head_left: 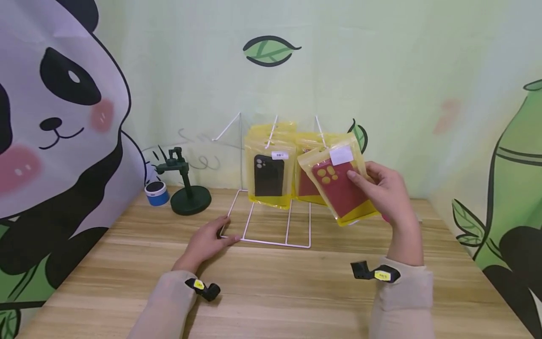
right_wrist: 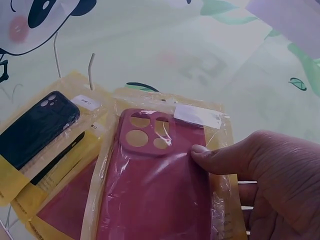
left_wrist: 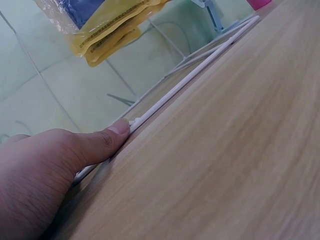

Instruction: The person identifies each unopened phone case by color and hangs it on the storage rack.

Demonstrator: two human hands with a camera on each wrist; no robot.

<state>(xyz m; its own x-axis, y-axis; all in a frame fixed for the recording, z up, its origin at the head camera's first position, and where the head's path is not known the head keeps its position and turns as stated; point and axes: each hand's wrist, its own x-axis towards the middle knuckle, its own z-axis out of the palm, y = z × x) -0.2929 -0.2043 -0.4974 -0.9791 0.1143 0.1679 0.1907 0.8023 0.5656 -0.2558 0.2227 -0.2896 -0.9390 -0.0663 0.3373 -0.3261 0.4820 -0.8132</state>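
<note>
A white wire display rack point(head_left: 271, 241) stands on the wooden table point(head_left: 271, 292), with yellow bags hanging from its hooks. The front left bag holds a black phone case point(head_left: 268, 175) point(right_wrist: 35, 130). My right hand point(head_left: 387, 193) point(right_wrist: 260, 175) pinches a yellow bag with a red phone case point(head_left: 338, 187) point(right_wrist: 155, 185), held tilted in front of the right hook, thumb on its front. My left hand point(head_left: 208, 241) point(left_wrist: 55, 160) rests flat on the table, its thumb point(left_wrist: 107, 140) pressed against the rack's base wire point(left_wrist: 190, 82).
A dark green stand point(head_left: 186, 186) and a small blue and white speaker point(head_left: 156, 193) sit at the back left of the table. Printed panda and bamboo walls close in the back and sides. Another red case bag point(head_left: 306, 188) hangs behind the held one.
</note>
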